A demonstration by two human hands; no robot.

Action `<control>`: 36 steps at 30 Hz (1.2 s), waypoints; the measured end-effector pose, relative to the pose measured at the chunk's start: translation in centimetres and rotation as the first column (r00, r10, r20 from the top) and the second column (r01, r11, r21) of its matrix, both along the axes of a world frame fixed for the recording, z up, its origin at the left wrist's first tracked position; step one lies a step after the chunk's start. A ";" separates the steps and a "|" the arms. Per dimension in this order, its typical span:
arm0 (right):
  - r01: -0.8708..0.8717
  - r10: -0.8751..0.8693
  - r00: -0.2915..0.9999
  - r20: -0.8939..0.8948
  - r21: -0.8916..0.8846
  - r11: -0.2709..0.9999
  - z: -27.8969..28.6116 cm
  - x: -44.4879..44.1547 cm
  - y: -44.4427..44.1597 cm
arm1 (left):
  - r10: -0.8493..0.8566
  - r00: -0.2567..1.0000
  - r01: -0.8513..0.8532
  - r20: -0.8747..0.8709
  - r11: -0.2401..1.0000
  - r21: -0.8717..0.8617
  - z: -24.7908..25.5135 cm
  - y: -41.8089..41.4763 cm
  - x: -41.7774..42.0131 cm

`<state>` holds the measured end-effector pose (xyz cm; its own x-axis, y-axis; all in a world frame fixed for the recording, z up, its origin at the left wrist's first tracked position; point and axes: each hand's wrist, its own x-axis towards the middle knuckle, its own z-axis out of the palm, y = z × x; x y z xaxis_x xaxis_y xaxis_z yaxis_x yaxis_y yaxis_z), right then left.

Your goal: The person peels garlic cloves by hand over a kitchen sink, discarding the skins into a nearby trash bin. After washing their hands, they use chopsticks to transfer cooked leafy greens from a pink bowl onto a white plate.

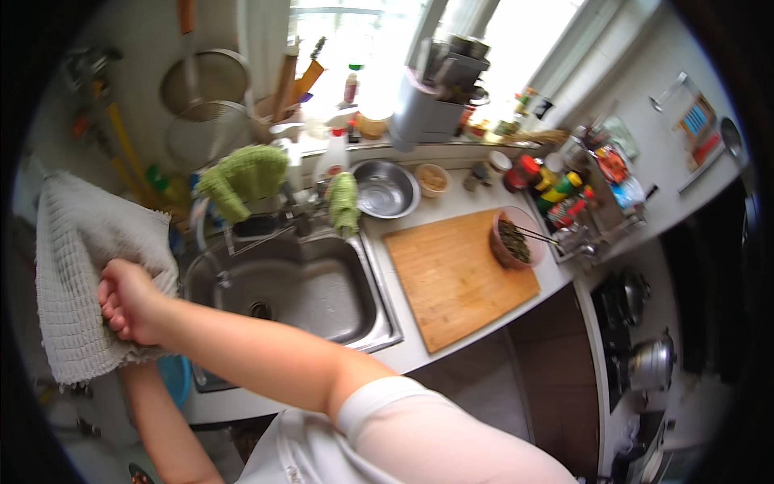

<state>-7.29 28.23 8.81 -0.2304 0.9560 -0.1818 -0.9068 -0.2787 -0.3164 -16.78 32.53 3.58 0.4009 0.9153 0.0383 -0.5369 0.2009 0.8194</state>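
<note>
A white waffle-textured cloth towel (72, 314) hangs at the far left. My right hand (130, 302) presses into its front with curled fingers, and the cloth bunches around them. My left forearm rises from below to the towel's lower edge; the left hand itself is hidden behind the cloth, so its grip cannot be seen. Just right of the hands lies a stainless steel sink (320, 290). On the counter beyond it is a wooden cutting board (453, 272), and a pinkish bowl (514, 242) holding dark chopped food and chopsticks stands at the board's right corner.
Green cloths (254, 178) hang by the faucet. A metal basin (385, 189) and a small bowl (433, 180) stand behind the board. Condiment bottles (559, 190) crowd the right side, and a grey knife holder (423, 112) is by the window. Strainers (205, 81) hang on the left wall.
</note>
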 end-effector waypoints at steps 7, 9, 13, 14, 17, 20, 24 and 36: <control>0.609 -0.803 0.062 0.592 0.615 0.501 -4.6 -3.8 6.3 | 0.044 0.998 -0.042 0.034 0.998 -0.055 1.0 -1.7 3.5; 0.343 -0.708 -0.327 0.626 0.777 0.528 -4.3 -0.7 3.0 | 0.082 0.996 -0.079 0.034 0.994 -0.081 0.8 -2.0 2.9; 0.328 -0.586 -0.454 0.671 0.737 0.591 -3.5 2.8 -1.9 | 0.114 0.993 -0.110 0.034 0.988 -0.105 1.2 -3.4 3.0; 0.346 -0.671 -0.033 0.741 0.638 0.688 -3.5 2.3 -3.1 | 0.119 0.992 -0.115 0.033 0.987 -0.114 1.3 -3.5 3.2; 0.156 -0.526 0.554 0.646 0.540 0.827 0.1 2.1 -7.4 | 0.152 0.988 -0.148 0.029 0.981 -0.123 2.2 -4.0 2.8; 0.297 -0.453 0.864 0.220 0.505 0.811 -1.8 0.1 -5.6 | 0.177 0.984 -0.172 0.016 0.974 -0.146 3.2 -5.0 2.8; 0.504 -0.812 0.420 0.406 0.640 0.580 0.2 -1.7 -4.8 | 0.235 0.972 -0.230 -0.001 0.948 -0.222 4.9 -7.0 2.7; 0.085 -0.578 0.177 0.796 0.573 0.815 3.1 0.4 -6.4 | 0.130 0.990 -0.114 0.063 0.972 -0.205 2.3 -4.2 -1.4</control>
<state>-6.90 21.78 11.94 0.2189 0.9186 0.3290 0.1258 0.3077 -0.9431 -18.16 28.35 5.92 0.2887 0.9492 -0.1248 -0.6260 0.2858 0.7256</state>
